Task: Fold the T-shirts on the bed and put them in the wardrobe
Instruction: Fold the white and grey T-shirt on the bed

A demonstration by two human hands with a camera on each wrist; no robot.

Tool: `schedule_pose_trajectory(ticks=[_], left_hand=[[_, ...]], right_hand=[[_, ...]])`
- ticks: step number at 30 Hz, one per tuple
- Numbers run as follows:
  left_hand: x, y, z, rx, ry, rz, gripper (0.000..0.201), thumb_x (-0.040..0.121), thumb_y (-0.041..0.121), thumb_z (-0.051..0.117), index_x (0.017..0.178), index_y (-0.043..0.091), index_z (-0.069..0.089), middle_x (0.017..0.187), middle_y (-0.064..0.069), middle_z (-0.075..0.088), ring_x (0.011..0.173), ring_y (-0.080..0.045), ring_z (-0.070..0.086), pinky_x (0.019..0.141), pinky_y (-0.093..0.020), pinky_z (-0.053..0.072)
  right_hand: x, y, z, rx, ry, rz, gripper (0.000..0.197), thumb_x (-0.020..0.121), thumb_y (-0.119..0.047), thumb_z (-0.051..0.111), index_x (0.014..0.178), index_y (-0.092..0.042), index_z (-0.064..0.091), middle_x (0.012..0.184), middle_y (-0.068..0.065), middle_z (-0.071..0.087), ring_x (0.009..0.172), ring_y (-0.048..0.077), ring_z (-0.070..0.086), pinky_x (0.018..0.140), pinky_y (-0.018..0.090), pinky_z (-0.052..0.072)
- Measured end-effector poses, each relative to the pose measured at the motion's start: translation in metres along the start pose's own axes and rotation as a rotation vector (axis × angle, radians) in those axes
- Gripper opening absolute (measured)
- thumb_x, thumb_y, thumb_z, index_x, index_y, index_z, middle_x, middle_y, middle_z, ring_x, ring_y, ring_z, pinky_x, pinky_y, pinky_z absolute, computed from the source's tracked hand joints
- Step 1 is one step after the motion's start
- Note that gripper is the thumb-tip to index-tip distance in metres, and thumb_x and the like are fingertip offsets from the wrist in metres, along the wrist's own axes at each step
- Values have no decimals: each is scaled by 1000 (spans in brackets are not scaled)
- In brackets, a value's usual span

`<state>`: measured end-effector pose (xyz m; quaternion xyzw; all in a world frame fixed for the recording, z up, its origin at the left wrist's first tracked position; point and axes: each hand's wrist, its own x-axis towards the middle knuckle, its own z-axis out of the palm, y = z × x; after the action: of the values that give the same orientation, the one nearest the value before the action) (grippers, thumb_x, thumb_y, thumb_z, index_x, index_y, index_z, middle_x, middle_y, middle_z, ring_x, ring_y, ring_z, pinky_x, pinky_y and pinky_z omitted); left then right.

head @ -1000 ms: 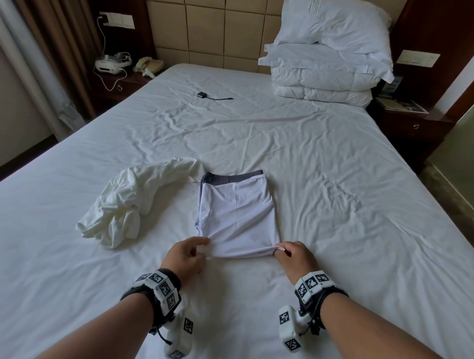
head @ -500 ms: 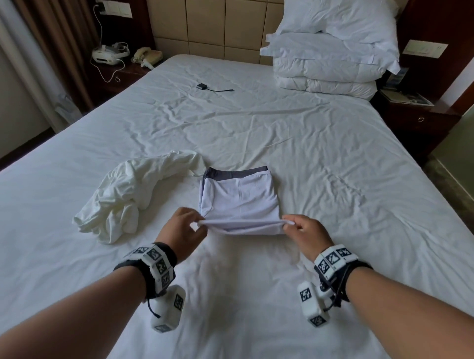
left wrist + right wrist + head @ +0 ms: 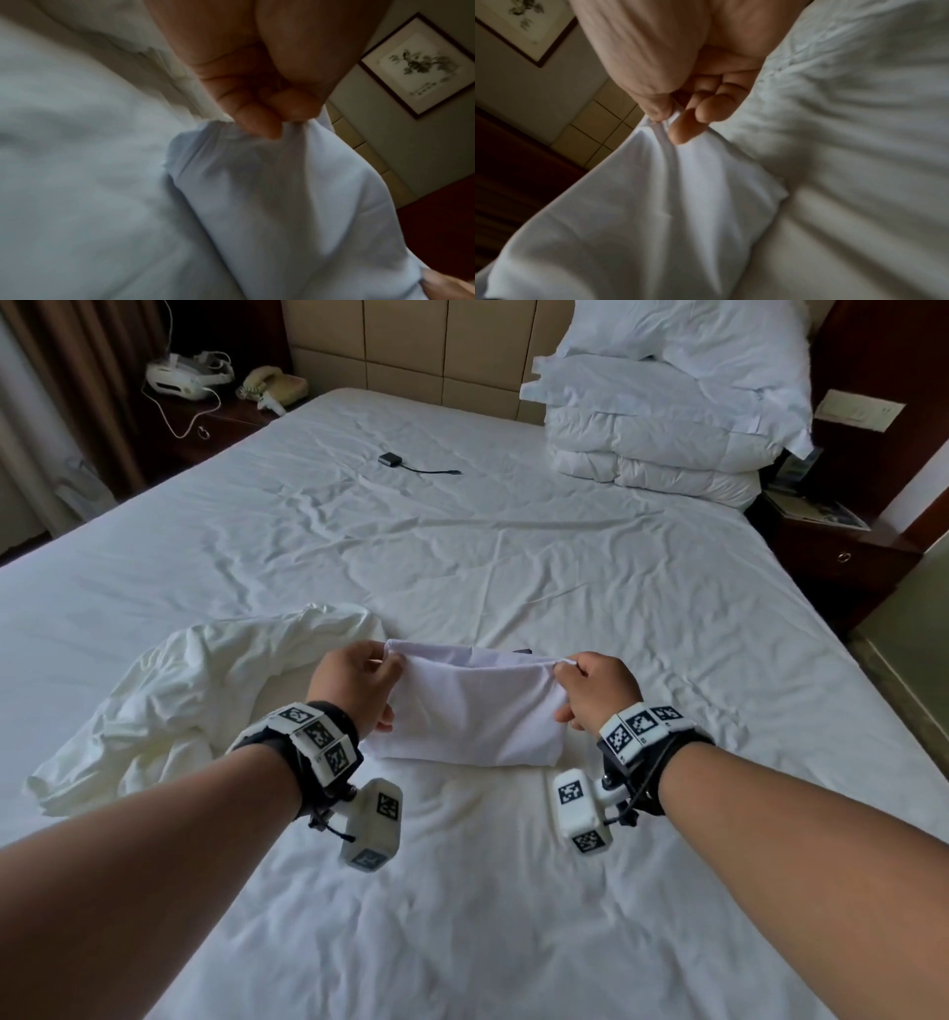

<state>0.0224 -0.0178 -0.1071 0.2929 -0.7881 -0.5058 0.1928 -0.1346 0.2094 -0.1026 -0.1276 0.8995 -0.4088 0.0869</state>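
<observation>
Your head camera looks forward and down the bed (image 3: pixel 513 546) toward the headboard; each wrist camera sits close behind its fingers, facing outward; all three share the folded T-shirt (image 3: pixel 477 706).

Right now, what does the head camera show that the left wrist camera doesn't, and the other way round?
Only the head view shows the crumpled white T-shirt, the pillows, the small adapter with its cable, the phone on the nightstand and the right hand. Only the left wrist view shows a framed picture on the wall. Both show the left hand pinching a corner of the folded T-shirt above the bed.
</observation>
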Motion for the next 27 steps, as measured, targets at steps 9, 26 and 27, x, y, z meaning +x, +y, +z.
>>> schedule_pose_trajectory(ticks=[9, 26, 27], left_hand=[[76, -37, 22, 424, 31, -17, 35, 95, 46, 52, 71, 23, 61, 64, 4, 61, 64, -23, 57, 56, -29, 37], [105, -57, 20, 394, -85, -88, 35, 100, 43, 46, 109, 16, 67, 99, -7, 70, 101, -31, 66, 77, -34, 46], [98, -53, 15, 397, -88, -59, 40, 101, 44, 46, 128, 18, 61, 123, -9, 65, 117, -32, 60, 92, -37, 47]], right_hand=[[73, 8, 35, 56, -10, 91, 29, 97, -31, 60, 98, -5, 73, 64, 7, 67, 48, 12, 62, 57, 30, 52], [93, 26, 51, -33, -70, 174, 47, 86, -60, 49, 73, -16, 56, 66, 5, 57, 64, 26, 54, 66, 39, 47], [86, 23, 45, -21, -39, 154, 44, 84, -61, 49, 77, -19, 58, 73, 3, 59, 70, 26, 57, 69, 38, 48]])
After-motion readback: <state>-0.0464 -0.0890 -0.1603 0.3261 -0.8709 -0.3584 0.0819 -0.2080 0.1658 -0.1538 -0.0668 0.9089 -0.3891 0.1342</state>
